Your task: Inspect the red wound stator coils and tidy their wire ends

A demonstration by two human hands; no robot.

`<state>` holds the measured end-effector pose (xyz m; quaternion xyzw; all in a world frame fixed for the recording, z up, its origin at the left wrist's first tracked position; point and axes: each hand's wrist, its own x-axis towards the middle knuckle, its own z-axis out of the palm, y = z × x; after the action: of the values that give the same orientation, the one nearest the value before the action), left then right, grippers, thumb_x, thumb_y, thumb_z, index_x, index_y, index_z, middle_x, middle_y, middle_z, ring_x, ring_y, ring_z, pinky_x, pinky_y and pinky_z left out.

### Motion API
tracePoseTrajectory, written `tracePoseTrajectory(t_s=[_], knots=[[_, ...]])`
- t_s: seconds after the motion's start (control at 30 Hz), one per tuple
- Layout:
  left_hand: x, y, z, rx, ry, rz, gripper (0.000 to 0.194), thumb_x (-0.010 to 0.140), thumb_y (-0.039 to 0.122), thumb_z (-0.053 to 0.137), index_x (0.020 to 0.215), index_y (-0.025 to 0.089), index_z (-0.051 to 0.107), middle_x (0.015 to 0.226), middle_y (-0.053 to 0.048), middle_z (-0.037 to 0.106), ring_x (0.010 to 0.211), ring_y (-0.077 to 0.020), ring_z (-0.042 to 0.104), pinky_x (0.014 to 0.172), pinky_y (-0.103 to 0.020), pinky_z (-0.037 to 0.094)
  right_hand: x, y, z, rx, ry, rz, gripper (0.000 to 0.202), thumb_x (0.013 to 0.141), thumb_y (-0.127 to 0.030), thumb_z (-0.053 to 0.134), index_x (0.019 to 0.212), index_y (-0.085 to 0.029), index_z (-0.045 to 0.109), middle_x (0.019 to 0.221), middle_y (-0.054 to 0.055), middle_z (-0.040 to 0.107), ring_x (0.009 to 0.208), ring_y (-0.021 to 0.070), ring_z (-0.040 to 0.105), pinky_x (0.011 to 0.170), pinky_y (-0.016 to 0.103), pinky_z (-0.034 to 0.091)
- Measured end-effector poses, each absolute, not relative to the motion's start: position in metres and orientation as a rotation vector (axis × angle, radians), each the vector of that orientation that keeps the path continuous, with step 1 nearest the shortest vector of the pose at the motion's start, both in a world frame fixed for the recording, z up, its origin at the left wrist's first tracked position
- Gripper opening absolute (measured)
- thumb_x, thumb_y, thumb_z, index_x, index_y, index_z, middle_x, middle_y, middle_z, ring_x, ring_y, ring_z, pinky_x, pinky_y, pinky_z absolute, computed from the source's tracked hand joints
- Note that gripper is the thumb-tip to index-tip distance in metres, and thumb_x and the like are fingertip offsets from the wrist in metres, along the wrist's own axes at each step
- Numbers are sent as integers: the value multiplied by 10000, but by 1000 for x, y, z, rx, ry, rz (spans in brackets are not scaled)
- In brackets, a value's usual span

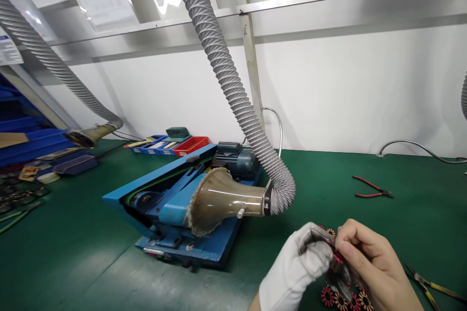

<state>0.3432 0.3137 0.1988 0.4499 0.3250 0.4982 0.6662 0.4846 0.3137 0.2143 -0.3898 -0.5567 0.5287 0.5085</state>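
Observation:
My left hand [297, 265], in a white glove with grey, soiled fingertips, is closed around a small motor stator [337, 263] with red edges. My bare right hand [377, 265] meets it there, thumb and forefinger pinched at the stator's upper edge. What exactly lies between those fingertips is hidden. Below and behind the hands, several small ring-shaped stators lie on the green bench, some red [328, 296] and some tan [365, 301]. The hands partly cover them.
Red-handled pliers [377, 190] lie beyond my right hand; yellow-handled pliers [425, 284] lie to its right. A blue belt machine [215, 248] with a brown suction hood [222, 199] and grey hose [233, 82] stands left of centre. Behind it are blue and red trays [191, 146].

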Motion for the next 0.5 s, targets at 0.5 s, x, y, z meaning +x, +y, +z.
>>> tracePoseTrajectory(t_s=[0.5], knots=[[346,314,196,830,648,1147,423,696,521,796,754,150,601,663,26,456,622,-105,416,589,-245,349,482,315,214,-941,-1315,1266,431,864,-549,636,638,-199,528,633,-31,416,605,149,355,569,267,285]])
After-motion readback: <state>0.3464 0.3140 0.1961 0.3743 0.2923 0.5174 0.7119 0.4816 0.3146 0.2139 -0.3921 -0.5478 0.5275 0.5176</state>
